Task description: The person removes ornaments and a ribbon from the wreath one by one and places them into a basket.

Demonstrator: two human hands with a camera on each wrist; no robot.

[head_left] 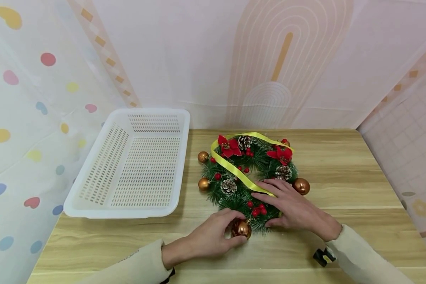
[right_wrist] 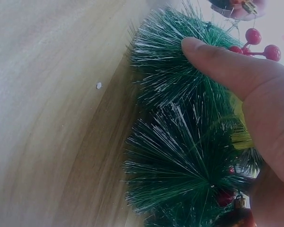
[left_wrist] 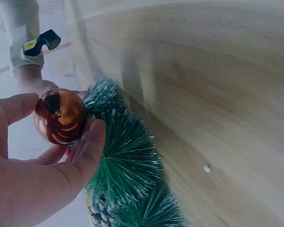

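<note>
Left hand (head_left: 213,234), seen from my remote post: thumb and fingers parted just enough to pinch one copper ball (head_left: 241,229) at the wreath's near edge. Right hand (head_left: 294,205): fingers extended and slightly spread, resting on the wreath's near right part; thumb straight against green needles. Beneath it, one green wreath (head_left: 234,202), lying on the tabletop (head_left: 340,173). Fitted to the wreath, by my count: two red flowers (head_left: 228,146); three pine cones (head_left: 228,186); red berries (head_left: 259,210), in clusters; two golden balls (head_left: 203,184), left edge; one brown ball (head_left: 301,186), right edge, just beside the right hand. One yellow ribbon (head_left: 230,167), looped loosely over the top and running down to the right fingers. Farther left, apart from the wreath, I log one white perforated basket (head_left: 184,157). Behind all, a patterned backdrop (head_left: 184,79). Near the wreath, my left wrist view adds one white speck (left_wrist: 207,168) on the tabletop.
</note>
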